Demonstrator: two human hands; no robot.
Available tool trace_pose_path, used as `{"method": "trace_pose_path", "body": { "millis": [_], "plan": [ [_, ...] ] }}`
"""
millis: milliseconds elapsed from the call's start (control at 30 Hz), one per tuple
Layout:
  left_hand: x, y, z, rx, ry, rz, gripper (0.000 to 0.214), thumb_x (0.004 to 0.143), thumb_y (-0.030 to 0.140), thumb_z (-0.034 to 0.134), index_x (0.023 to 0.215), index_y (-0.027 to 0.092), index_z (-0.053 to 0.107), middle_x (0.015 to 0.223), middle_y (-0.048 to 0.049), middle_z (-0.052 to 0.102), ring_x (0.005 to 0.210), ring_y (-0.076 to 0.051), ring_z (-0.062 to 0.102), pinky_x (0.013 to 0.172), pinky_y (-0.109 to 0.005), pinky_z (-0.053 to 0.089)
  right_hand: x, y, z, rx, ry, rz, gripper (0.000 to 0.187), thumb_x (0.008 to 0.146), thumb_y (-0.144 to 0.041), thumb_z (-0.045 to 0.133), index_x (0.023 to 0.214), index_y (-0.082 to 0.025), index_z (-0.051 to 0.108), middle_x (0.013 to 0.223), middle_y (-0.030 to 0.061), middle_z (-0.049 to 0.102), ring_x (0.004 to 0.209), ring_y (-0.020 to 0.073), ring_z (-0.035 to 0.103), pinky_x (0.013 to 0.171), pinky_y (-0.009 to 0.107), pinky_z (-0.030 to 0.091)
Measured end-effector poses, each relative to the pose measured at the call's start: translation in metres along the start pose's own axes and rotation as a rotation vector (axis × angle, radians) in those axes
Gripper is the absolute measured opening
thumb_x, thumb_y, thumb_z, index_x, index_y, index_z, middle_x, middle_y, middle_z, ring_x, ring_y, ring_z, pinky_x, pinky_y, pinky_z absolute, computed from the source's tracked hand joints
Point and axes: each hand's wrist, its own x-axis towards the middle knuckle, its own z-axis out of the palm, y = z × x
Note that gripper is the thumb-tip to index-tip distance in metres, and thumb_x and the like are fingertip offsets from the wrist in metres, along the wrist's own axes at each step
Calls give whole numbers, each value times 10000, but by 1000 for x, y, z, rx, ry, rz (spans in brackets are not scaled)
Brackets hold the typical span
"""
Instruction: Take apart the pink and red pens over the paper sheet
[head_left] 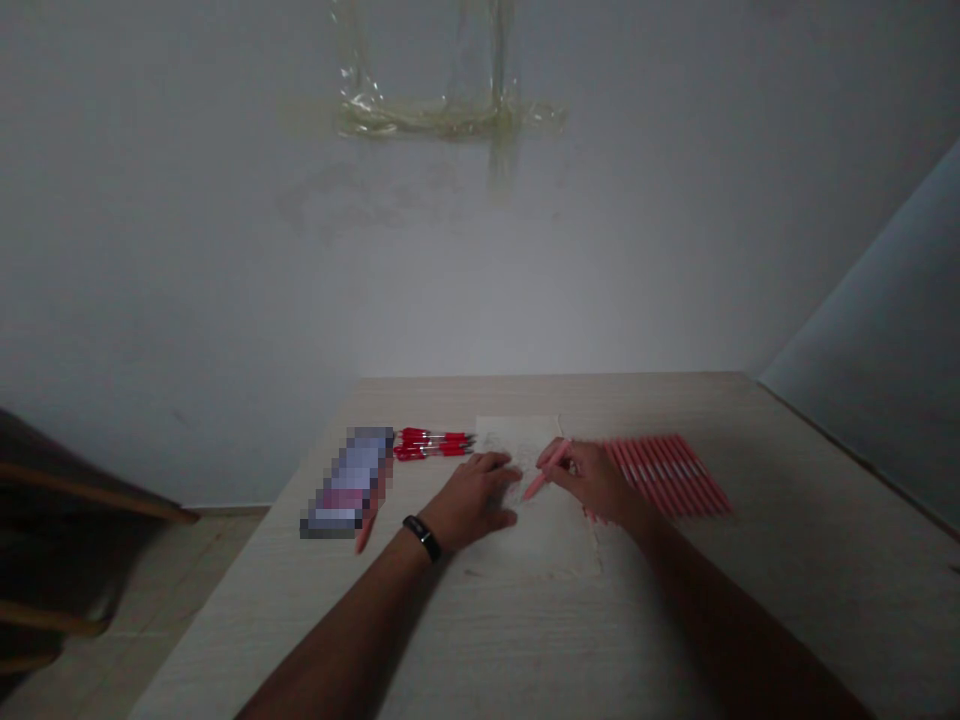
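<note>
Two groups of pens on a pale wood-grain table (825, 560), either side of a sheet of paper (517, 435) near the far edge. At left, a pixelated packet (346, 482), then a bundle of red pens (433, 444), just beside the paper. Left hand (472, 500), black wristband (422, 537) at the wrist, flat on the sheet, fingers loosely open, holding nothing. Right hand (592, 480) closed in a firm pinch on a pink pen (546, 470), tip angled down over the paper, contact unclear. Beyond it, a fanned row of pink pens (667, 476), touching distance from the knuckles.
</note>
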Motion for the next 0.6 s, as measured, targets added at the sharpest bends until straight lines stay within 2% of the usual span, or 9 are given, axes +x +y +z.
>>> {"method": "trace_pose_path", "body": {
  "millis": [233, 367, 500, 600],
  "plan": [
    [-1, -1, 0, -9, -19, 3, 732, 672, 336, 865, 1341, 269, 576, 1453, -122, 494, 1307, -337, 484, 1094, -494, 394, -3, 2, 8, 128, -56, 0, 139, 918, -285, 625, 828, -193, 677, 917, 34, 736, 827, 160, 667, 756, 274, 482],
    [-1, -1, 0, -8, -26, -4, 733, 658, 342, 872, 1327, 259, 585, 1458, -125, 488, 1315, -342, 477, 1098, -499, 389, -2, 1, 7, 110, -47, -14, 143, 924, -268, 607, 816, -192, 662, 891, 29, 723, 824, 158, 659, 754, 272, 481],
    [-1, -3, 1, -4, -20, -6, 724, 657, 346, 876, 1317, 263, 589, 1456, -120, 488, 1311, -336, 479, 1095, -495, 393, -3, -1, 1, 39, -10, -9, 159, 914, -252, 601, 774, -195, 648, 818, 17, 702, 762, 152, 645, 703, 262, 479],
    [-1, -3, 2, -2, -17, -8, 726, 652, 341, 881, 1314, 276, 591, 1456, -113, 488, 1308, -334, 481, 1094, -497, 395, -5, -4, -3, 21, -10, 78, 170, 919, -273, 586, 777, -195, 635, 810, 18, 704, 592, 122, 604, 565, 240, 461]
  ]
}}
